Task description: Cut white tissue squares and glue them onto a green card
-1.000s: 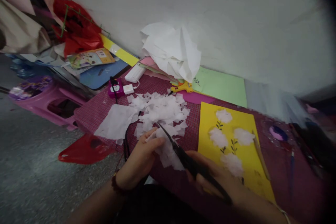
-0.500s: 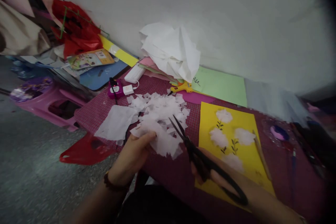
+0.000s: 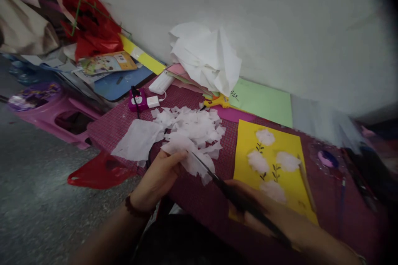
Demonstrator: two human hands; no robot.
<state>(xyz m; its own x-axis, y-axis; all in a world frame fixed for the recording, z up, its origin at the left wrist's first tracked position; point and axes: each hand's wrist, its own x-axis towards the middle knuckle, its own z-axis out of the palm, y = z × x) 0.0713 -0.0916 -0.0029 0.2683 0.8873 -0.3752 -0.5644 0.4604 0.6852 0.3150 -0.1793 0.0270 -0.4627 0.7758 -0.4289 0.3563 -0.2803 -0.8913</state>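
Note:
My left hand pinches a thin white sheet of tissue paper between thumb and fingers, near the table's front edge. Black scissors are gripped in my right hand, their blades lying across the tissue paper close to my left thumb. Beyond the held sheet lies a heap of cut white paper scraps. A larger flat white piece rests left of the heap. Right of the scissors is a yellow sheet bearing fluffy white flowers and dark painted leaves.
A yellow glue gun lies behind the scraps, near a purple power socket with a white plug. Crumpled white paper leans on the wall. A pink stool and a red bag are at left; a brush lies at right.
The scissors have moved left and their blades have come together over the tissue paper. The held paper has turned slightly, and the whole view has shifted a little.

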